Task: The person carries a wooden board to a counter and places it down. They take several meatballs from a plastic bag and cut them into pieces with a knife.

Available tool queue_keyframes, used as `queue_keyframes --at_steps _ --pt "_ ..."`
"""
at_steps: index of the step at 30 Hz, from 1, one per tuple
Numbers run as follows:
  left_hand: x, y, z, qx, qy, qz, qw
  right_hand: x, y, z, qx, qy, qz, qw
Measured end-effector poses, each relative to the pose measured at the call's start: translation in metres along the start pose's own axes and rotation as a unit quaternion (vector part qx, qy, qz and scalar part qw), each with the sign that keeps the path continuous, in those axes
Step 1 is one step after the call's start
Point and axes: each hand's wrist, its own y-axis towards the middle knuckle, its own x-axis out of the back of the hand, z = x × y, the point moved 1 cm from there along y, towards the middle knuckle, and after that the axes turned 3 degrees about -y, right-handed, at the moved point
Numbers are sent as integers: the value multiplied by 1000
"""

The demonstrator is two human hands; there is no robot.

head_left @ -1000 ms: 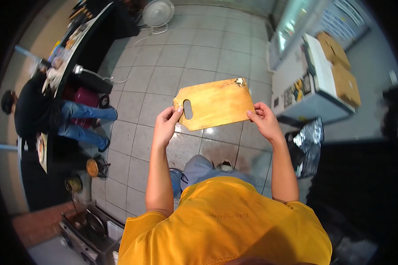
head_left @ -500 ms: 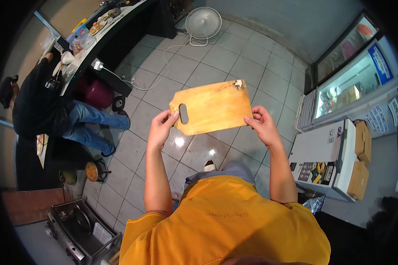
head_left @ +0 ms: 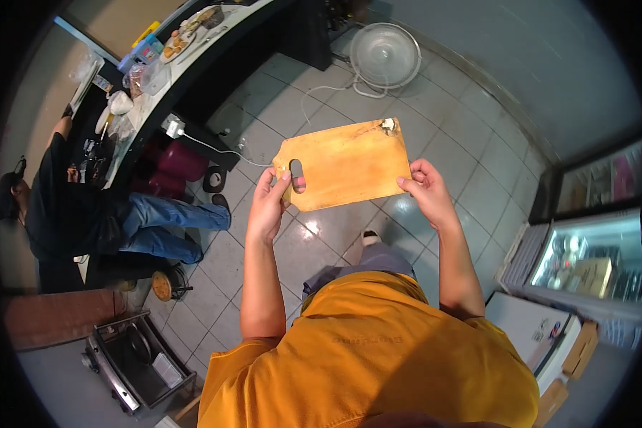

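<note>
A wooden cutting board [head_left: 349, 165] is held up flat in front of the orange shirt, over the tiled floor. My left hand [head_left: 267, 203] grips its handle end, thumb on top beside the oval hole, and a fingertip shows through that hole. My right hand [head_left: 429, 194] pinches the lower right corner, thumb on top. Near the board's upper right corner lies a small whitish bit [head_left: 389, 125] with a dark mark around it.
At the left, a person in dark clothes [head_left: 71, 207] and jeans stands by a long counter [head_left: 165, 89] with food and bags. A fan [head_left: 385, 55] stands ahead, its cord on the floor. Right: a lit glass fridge [head_left: 592, 257] and a white chest [head_left: 531, 328]. Lower left: a stove [head_left: 114, 374].
The room has shifted in view: the fan sits further right and the fridge lower. The board stays between both hands, and more of a left fingertip now shows through its hole.
</note>
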Motion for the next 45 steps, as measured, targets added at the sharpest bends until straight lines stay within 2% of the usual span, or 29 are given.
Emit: queue_keyframes --at_steps 2,4,5,9,14,17,19,24,27,34,36,38,40,41,44,45 --pt "2 32 -23 -18 -20 -43 999 -5 57 23 -6 -32 38 999" --pt "13 54 -42 -57 -67 -71 994 -22 104 46 32 -2 105 994" --pt "43 69 -52 -55 -72 -98 991 -51 127 51 24 -12 109 994" --pt "92 126 -79 -112 -103 -157 976 -99 225 80 12 -41 181 983" --pt "187 219 -124 -151 -114 -185 964 -183 348 91 31 -55 209 976" --pt "237 269 -158 -150 -125 -199 960 -228 422 82 -7 -94 189 977" --pt "268 300 -192 -160 -133 -180 961 -261 457 95 -20 -84 174 981" --pt "327 357 -247 -183 -128 -201 954 -333 550 116 -25 -72 180 981" --pt "356 382 -261 -199 -125 -225 946 -371 602 122 -41 -84 184 978" --pt "414 434 -278 -207 -117 -316 918 -481 748 130 -39 -29 273 961" --pt "423 453 -290 -211 -109 -339 910 -521 789 130 -41 4 245 969" --pt "434 474 -298 -220 -112 -337 909 -556 820 133 -84 -1 226 971" --pt "436 492 -310 -208 -109 -356 904 -579 849 119 -157 51 161 973" --pt "435 502 -318 -211 -101 -361 903 -591 874 98 -170 89 182 964" --pt "443 529 -329 -201 -91 -376 900 -599 894 107 -216 166 217 937" --pt "443 539 -334 -204 -95 -376 899 -602 894 109 -230 158 153 948"
